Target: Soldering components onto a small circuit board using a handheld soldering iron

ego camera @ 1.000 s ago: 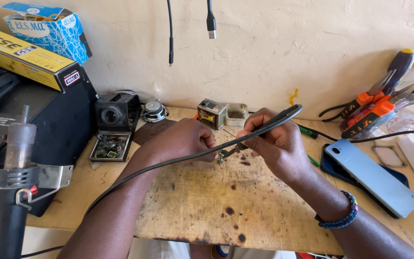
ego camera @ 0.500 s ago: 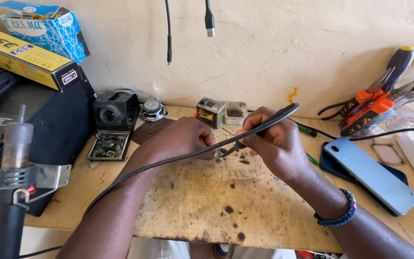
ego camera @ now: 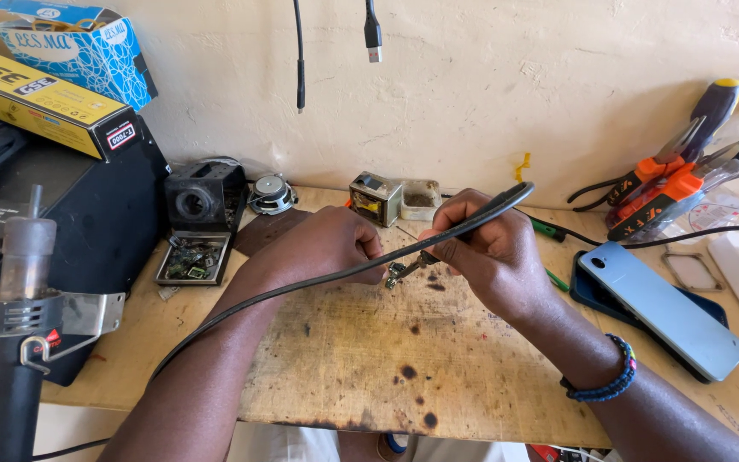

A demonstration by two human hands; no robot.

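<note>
Pinched pen-fashion in right hand [ego camera: 493,257]: soldering iron [ego camera: 472,224], tip down on small metal part [ego camera: 396,272] at centre of worktop [ego camera: 361,359]. Left hand [ego camera: 327,244] closed beside that part, steadying it. Barely shifted from half a second ago, tip and part in the same spot, joint under heat.

right hand [ego camera: 493,252] gripping black soldering iron [ego camera: 472,221], left hand [ego camera: 322,244] pinching small part [ego camera: 395,274], scorched wooden board [ego camera: 369,351]
</note>
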